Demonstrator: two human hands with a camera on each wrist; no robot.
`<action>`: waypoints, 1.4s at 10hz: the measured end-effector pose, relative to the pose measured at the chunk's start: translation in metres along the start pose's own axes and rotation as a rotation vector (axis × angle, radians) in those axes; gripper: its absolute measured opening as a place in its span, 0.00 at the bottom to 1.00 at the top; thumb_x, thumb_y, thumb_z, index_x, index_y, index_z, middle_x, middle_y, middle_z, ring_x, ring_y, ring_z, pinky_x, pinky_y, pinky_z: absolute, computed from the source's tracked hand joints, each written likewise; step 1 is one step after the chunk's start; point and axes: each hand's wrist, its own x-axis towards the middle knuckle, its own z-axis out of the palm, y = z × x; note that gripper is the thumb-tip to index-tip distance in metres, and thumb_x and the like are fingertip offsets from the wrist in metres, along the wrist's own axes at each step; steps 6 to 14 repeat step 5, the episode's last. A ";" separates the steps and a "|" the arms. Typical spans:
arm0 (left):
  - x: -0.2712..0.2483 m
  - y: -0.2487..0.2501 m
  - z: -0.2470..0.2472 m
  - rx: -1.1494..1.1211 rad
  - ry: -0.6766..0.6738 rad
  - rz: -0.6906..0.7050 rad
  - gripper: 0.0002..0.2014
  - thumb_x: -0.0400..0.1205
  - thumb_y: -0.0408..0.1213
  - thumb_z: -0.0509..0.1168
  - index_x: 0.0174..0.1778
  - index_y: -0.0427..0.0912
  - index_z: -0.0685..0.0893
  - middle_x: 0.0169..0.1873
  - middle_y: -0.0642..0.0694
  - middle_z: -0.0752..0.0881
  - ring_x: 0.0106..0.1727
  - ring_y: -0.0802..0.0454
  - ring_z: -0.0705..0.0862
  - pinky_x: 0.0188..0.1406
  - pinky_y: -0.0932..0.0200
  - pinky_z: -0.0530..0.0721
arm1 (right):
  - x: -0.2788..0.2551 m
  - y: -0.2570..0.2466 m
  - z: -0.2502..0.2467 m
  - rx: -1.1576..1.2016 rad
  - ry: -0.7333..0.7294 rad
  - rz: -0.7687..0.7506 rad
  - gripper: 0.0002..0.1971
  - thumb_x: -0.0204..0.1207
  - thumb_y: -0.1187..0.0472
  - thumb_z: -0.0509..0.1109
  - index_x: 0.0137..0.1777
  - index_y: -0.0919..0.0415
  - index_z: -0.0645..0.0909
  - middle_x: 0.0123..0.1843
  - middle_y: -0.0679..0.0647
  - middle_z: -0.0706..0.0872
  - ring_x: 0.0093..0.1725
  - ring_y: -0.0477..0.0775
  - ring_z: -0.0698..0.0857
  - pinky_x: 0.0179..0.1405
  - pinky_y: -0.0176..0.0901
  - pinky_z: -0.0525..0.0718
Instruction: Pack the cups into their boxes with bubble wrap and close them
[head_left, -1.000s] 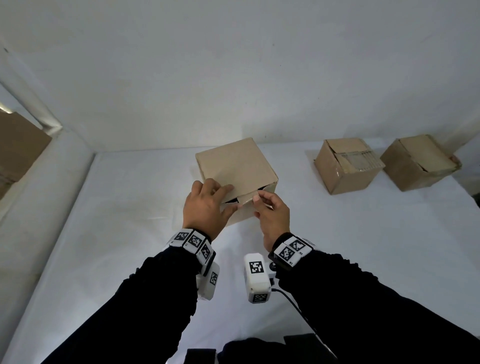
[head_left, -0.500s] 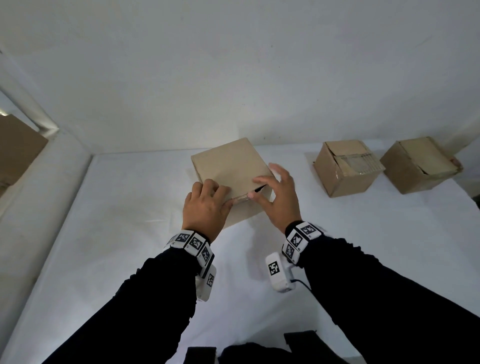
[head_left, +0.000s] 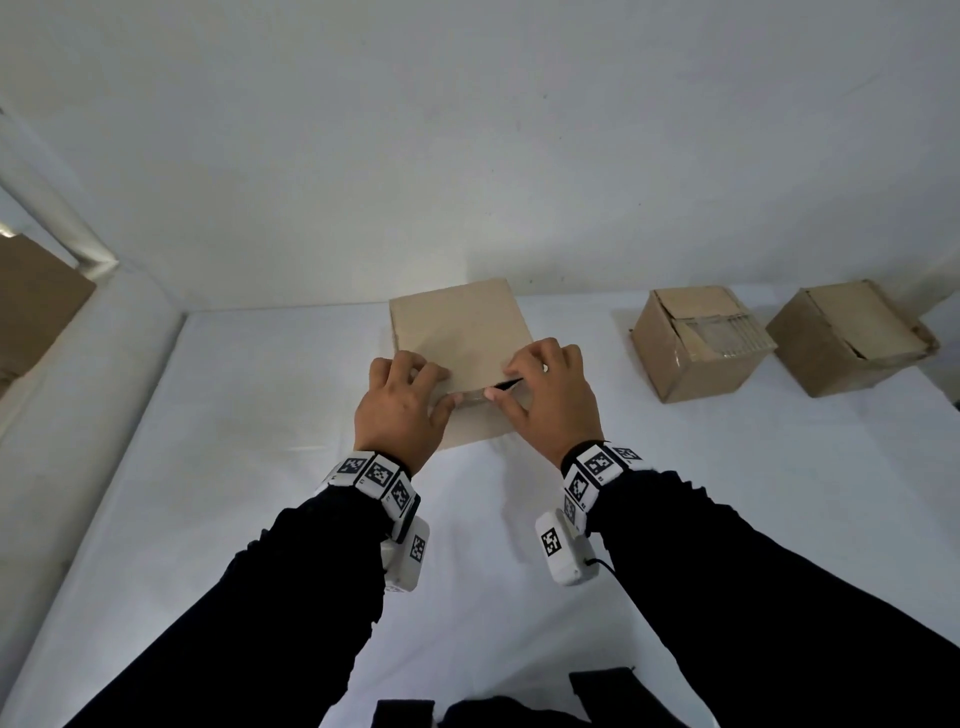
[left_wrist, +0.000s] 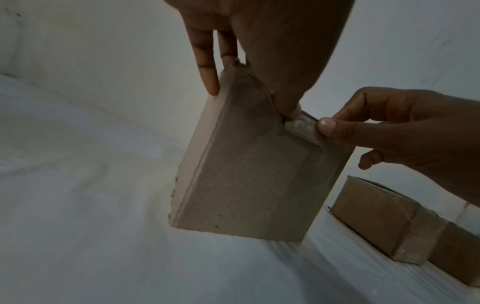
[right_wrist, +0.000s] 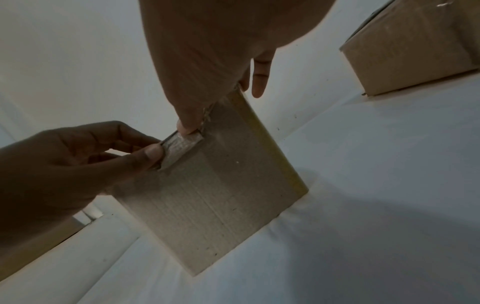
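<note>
A brown cardboard box (head_left: 460, 332) stands at the middle of the white table, its lid down. Both hands sit at its near top edge. My left hand (head_left: 441, 387) has its fingers curled over the lid's left corner, and its thumb presses a shiny taped tab (head_left: 472, 397) on the front. My right hand (head_left: 506, 384) pinches the same tab (left_wrist: 303, 129) from the right, fingers on the lid and thumb on the front. A thin dark slit shows under the lid beside the right thumb. The tab (right_wrist: 182, 146) lies between both thumbs. No cup or bubble wrap shows.
Two more cardboard boxes stand at the back right, one with a clear taped flap (head_left: 696, 348) and another (head_left: 847, 338) beyond it. A brown cardboard sheet (head_left: 31, 306) leans outside the left wall. White walls close the table at the back and left.
The lid's front gap has narrowed to a slit. My right hand went from spread flat on the lid to curled at its front edge by the tab. The left hand stayed put.
</note>
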 end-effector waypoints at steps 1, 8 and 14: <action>0.006 -0.004 0.002 0.006 0.006 -0.020 0.12 0.74 0.46 0.74 0.52 0.49 0.87 0.54 0.45 0.79 0.58 0.41 0.72 0.34 0.53 0.83 | 0.003 0.001 -0.001 -0.043 -0.014 0.004 0.17 0.72 0.41 0.72 0.50 0.53 0.79 0.55 0.52 0.76 0.53 0.57 0.73 0.31 0.47 0.84; 0.011 -0.011 0.015 0.055 0.071 0.051 0.15 0.73 0.28 0.73 0.55 0.44 0.87 0.47 0.43 0.81 0.47 0.39 0.77 0.27 0.53 0.80 | 0.024 -0.014 0.004 -0.187 -0.026 0.047 0.20 0.68 0.45 0.77 0.51 0.57 0.77 0.50 0.57 0.77 0.47 0.60 0.74 0.31 0.52 0.83; 0.011 -0.011 0.015 0.055 0.071 0.051 0.15 0.73 0.28 0.73 0.55 0.44 0.87 0.47 0.43 0.81 0.47 0.39 0.77 0.27 0.53 0.80 | 0.024 -0.014 0.004 -0.187 -0.026 0.047 0.20 0.68 0.45 0.77 0.51 0.57 0.77 0.50 0.57 0.77 0.47 0.60 0.74 0.31 0.52 0.83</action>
